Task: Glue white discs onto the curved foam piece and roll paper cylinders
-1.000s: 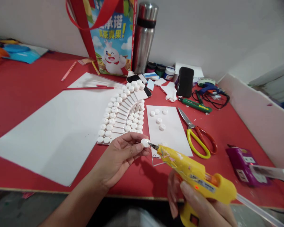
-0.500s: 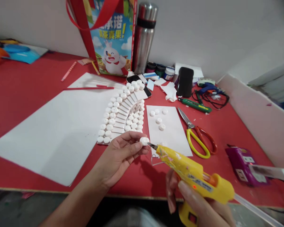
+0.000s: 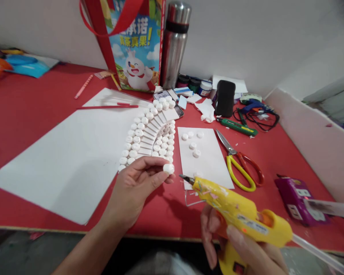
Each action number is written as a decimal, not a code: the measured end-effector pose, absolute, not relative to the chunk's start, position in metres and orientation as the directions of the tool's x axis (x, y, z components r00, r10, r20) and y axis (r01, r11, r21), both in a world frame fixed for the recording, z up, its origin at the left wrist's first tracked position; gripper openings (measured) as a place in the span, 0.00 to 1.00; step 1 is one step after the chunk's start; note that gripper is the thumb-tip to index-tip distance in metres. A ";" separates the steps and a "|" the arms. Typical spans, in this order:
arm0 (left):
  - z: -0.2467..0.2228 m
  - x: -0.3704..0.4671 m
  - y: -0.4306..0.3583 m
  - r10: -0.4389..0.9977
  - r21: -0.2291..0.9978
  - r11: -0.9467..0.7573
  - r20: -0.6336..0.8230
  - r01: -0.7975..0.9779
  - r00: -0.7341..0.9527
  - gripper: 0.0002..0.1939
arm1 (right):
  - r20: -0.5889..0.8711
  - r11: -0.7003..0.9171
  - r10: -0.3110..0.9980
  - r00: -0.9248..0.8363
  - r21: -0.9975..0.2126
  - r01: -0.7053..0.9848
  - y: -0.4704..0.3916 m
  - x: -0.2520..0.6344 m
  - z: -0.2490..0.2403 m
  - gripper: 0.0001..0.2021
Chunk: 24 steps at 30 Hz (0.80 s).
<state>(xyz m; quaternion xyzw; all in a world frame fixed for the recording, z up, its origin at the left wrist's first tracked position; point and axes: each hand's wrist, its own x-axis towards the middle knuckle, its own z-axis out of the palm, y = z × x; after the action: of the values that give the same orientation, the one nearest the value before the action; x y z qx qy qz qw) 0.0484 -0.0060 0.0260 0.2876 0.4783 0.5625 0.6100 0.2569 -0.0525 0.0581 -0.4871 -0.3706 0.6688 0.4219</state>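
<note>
Red and matt, the tabletop (image 3: 60, 82) runs back to a pale wall (image 3: 232, 42); a colourful bag (image 3: 139, 57) with a red handle and a steel flask (image 3: 174, 49) stand side by side near its back edge. Left of centre lies a large white sheet (image 3: 60, 160), one corner close to the front edge; a curved panel (image 3: 145, 144), its two long sides lined with white round pieces, lies at the sheet's right side, and a phone (image 3: 162, 94) with a lit screen shows by the panel's far end.

Toward the middle of the front edge, the left hand (image 3: 132, 185) is narrowed to a pinch, thumb and fingers closed on a white disc (image 3: 168, 169), held in front of the panel's near end; the right hand (image 3: 243, 244) is wrapped round a yellow glue gun (image 3: 232, 202), whose metal tip points at the disc but stands just apart from it; a clear stick (image 3: 315, 250) juts from the gun's rear.

Beyond the gun lies a smaller white card (image 3: 210, 164) with loose discs (image 3: 192, 146) on it; scissors (image 3: 231, 151) with one yellow and one red handle rest beside its right edge; a purple box (image 3: 296, 198) sits near the tabletop's front right corner; a green-handled tool (image 3: 237, 126) lies farther back, near a black case (image 3: 225, 98).
</note>
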 end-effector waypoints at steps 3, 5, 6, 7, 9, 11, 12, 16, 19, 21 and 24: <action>0.029 0.024 -0.016 0.956 0.989 0.082 -0.113 -0.122 -0.271 0.13 | -0.285 -0.316 0.948 -0.143 -0.899 -0.304 -0.043 0.255 0.054 0.12; 0.031 0.007 -0.022 0.942 0.995 0.012 0.023 0.102 -0.335 0.13 | -0.284 -0.307 0.952 -0.115 -0.896 -0.320 -0.036 0.255 0.047 0.11; 0.031 0.000 -0.025 0.944 0.979 -0.020 0.086 0.203 -0.318 0.11 | -0.286 -0.306 0.952 -0.108 -0.895 -0.323 -0.033 0.254 0.043 0.12; 0.031 -0.005 -0.027 0.950 0.953 -0.060 0.146 0.297 -0.278 0.10 | -0.292 -0.311 0.951 -0.106 -0.892 -0.329 -0.030 0.254 0.038 0.12; 0.031 -0.010 -0.028 0.956 0.878 -0.136 0.238 0.458 -0.171 0.09 | -0.300 -0.315 0.949 -0.098 -0.885 -0.343 -0.027 0.253 0.029 0.12; 0.031 -0.009 -0.027 0.953 0.783 -0.197 0.293 0.589 -0.071 0.11 | -0.304 -0.315 0.949 -0.089 -0.880 -0.355 -0.026 0.252 0.023 0.11; 0.030 -0.008 -0.025 0.948 0.734 -0.225 0.316 0.641 -0.028 0.12 | -0.310 -0.318 0.947 -0.082 -0.877 -0.359 -0.026 0.252 0.021 0.11; 0.028 -0.002 -0.019 0.909 0.566 -0.350 0.398 0.746 0.123 0.15 | -0.325 -0.332 0.942 -0.081 -0.874 -0.355 -0.026 0.255 0.018 0.12; 0.027 -0.004 -0.015 0.891 0.492 -0.399 0.409 0.774 0.198 0.16 | -0.334 -0.341 0.939 -0.082 -0.874 -0.346 -0.025 0.257 0.018 0.12; 0.026 -0.005 -0.014 0.888 0.467 -0.413 0.399 0.782 0.231 0.15 | -0.343 -0.346 0.937 -0.072 -0.871 -0.350 -0.025 0.256 0.019 0.12; 0.026 -0.007 -0.013 0.885 0.454 -0.432 0.378 0.779 0.270 0.14 | -0.356 -0.342 0.934 -0.035 -0.861 -0.376 -0.024 0.253 0.022 0.12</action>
<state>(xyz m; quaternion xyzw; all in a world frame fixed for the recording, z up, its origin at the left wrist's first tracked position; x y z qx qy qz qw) -0.0068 -0.0131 0.0260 0.7920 0.5255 0.2979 0.0890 0.2527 -0.0245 0.0216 -0.4858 -0.2873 0.6596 0.4964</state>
